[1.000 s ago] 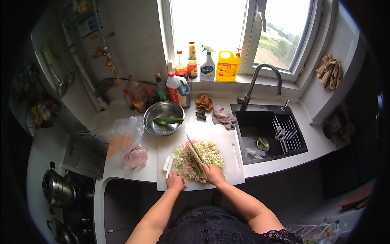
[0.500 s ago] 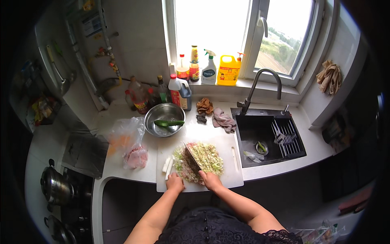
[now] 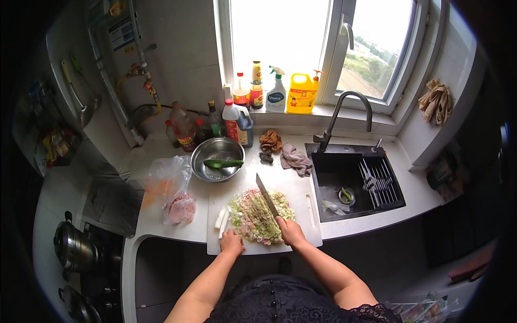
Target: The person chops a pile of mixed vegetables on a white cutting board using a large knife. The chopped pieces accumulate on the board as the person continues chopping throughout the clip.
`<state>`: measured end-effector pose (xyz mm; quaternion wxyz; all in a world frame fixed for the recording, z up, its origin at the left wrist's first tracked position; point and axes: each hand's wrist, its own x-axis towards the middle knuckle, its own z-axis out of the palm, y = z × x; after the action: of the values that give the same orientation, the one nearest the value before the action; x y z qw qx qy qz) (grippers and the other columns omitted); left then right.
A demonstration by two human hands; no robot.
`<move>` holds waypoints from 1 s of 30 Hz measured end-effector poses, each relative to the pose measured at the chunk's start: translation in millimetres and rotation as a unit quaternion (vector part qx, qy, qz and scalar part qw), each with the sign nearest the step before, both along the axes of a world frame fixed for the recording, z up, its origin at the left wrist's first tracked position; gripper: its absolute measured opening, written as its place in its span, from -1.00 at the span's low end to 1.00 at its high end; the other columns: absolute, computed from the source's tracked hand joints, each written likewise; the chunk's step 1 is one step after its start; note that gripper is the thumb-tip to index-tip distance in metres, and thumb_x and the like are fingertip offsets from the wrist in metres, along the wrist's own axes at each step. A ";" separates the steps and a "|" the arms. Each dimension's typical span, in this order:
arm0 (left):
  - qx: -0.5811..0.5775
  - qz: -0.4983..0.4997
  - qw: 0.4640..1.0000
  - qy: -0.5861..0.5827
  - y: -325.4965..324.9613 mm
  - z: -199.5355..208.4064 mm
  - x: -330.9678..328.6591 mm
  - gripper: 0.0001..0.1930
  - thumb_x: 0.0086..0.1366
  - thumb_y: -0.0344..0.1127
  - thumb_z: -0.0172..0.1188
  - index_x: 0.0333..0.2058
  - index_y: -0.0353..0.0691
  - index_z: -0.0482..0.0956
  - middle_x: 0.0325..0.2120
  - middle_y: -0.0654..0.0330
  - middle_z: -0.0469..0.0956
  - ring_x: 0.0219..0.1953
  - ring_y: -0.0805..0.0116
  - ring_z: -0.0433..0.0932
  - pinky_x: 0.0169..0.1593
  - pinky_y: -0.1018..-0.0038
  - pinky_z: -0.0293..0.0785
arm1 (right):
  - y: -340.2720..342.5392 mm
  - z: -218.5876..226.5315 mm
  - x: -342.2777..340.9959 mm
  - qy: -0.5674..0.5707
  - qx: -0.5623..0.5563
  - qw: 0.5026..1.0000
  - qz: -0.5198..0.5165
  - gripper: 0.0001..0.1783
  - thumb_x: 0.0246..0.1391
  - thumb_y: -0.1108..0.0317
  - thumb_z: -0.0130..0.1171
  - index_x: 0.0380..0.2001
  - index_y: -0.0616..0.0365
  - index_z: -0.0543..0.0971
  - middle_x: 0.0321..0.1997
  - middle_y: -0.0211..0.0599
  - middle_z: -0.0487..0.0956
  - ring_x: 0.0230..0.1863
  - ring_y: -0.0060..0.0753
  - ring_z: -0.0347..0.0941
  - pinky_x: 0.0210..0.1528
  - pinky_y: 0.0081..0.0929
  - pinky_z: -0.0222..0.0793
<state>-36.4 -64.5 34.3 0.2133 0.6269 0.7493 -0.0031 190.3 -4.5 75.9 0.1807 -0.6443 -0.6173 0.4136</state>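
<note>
Your right hand [image 3: 291, 231] sits low in the centre of the frame, clenched around the handle of the knife [image 3: 267, 196], and the blade runs up and to the left across the heap. Your left hand [image 3: 232, 241] is just beside it at the near edge of the cutting board [image 3: 309, 226], fingers curled down on the rim of the pile; whether it grips anything, you can't tell from here. The chopped vegetables [image 3: 253, 218] lie mid-board, a loose mound of pale green, white and pink shreds, with a few uncut white stalks [image 3: 221, 220] at its left edge.

Against half a second ago, the blade now reaches further up past the top of the heap, and your right hand has slid a touch right along the near edge. The mound looks the same.

Left of the board, a clear plastic bag [image 3: 171, 191] slumps on the bench [image 3: 151, 226]. Just beyond the board, the steel bowl [image 3: 216, 158] holds a green cucumber. To the right the dark sink [image 3: 355, 180] drops away under its curved tap. Further back, bottles [image 3: 237, 121] crowd the wall, and more stand on the windowsill at the top of the frame.
</note>
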 end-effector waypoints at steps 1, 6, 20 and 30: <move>-0.008 -0.001 1.000 -0.009 0.0 2.4 -0.5 -0.79 -0.20 -0.18 0.48 -0.52 0.02 0.67 -0.15 0.26 0.34 0.03 0.17 0.27 -0.01 0.31 0.42 | -4.1 1.1 -0.4 -0.001 0.036 0.999 -0.004 -0.27 0.18 -0.22 -0.22 -0.53 0.33 0.52 -0.49 0.18 0.54 -0.32 0.18 0.47 -0.23 -0.07 0.33; 0.002 -0.008 1.000 -0.008 3.5 -2.6 -1.9 -0.77 -0.20 -0.21 0.49 -0.50 -0.02 0.67 -0.14 0.24 0.36 0.03 0.14 0.29 -0.01 0.28 0.43 | -0.1 2.2 3.0 0.022 -0.065 0.998 -0.008 -0.28 0.18 -0.21 -0.20 -0.57 0.31 0.52 -0.65 0.06 0.50 -0.57 0.02 0.49 -0.40 -0.14 0.36; 0.015 0.007 0.999 -0.029 1.9 2.6 -0.8 -0.80 -0.22 -0.29 0.48 -0.55 -0.06 0.66 -0.18 0.24 0.36 -0.02 0.14 0.30 -0.06 0.31 0.44 | -30.8 22.3 38.7 0.222 -0.070 0.968 -0.094 -0.59 0.06 0.12 0.20 -0.64 0.14 0.33 -0.79 -0.44 0.31 -0.84 -0.56 0.23 -0.81 -0.53 0.11; 0.040 -0.011 0.999 -0.025 -0.9 -0.4 -2.8 -0.81 -0.22 -0.24 0.48 -0.55 -0.04 0.67 -0.19 0.25 0.36 -0.03 0.15 0.31 -0.08 0.33 0.46 | -88.2 -10.7 54.5 0.350 -0.183 0.888 -0.238 -0.68 0.09 0.16 0.18 -0.43 0.11 0.31 -0.76 -0.47 0.26 -0.83 -0.59 0.18 -0.76 -0.53 0.19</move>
<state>-39.2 -65.4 33.9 0.2067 0.6428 0.7365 0.0408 244.7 -92.6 65.3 0.3570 -0.6069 -0.2561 0.6623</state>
